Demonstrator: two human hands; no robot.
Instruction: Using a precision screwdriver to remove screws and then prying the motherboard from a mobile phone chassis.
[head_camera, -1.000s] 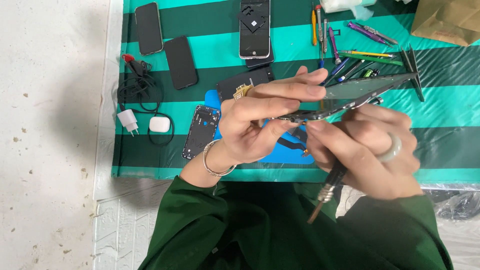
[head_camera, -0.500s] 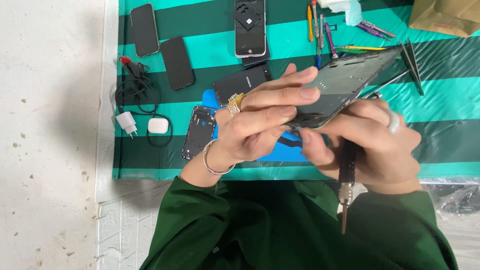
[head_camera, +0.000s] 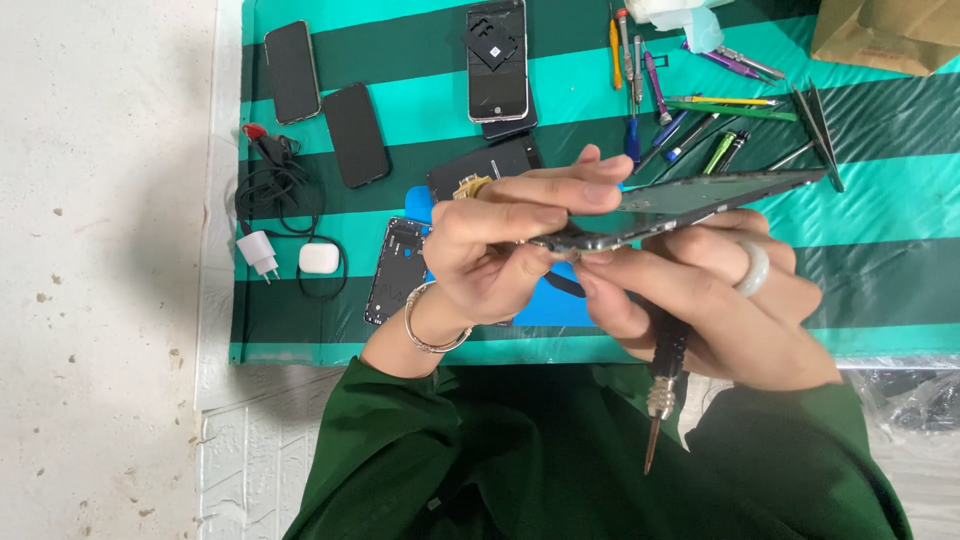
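Note:
My left hand (head_camera: 500, 245) pinches the near end of an opened dark phone body (head_camera: 700, 200), which I hold flat and edge-on above a green striped mat (head_camera: 880, 210). My right hand (head_camera: 710, 300) supports the phone from below and also grips a black-handled screwdriver (head_camera: 662, 385), whose metal tip points down toward my green sleeves. A bracelet circles my left wrist and a pale ring sits on a right finger.
On the mat lie two dark phones (head_camera: 325, 100), a phone with a black part on it (head_camera: 497, 60), a phone back frame (head_camera: 395, 270), a blue pad (head_camera: 560, 305), a charger with cable (head_camera: 265, 215), a white earbud case (head_camera: 320, 258), several screwdrivers and tweezers (head_camera: 700, 110), a brown bag (head_camera: 890, 35).
The phone body has tilted flatter and lower in my hands. The screwdriver in my right hand has swung from slanting left to pointing nearly straight down.

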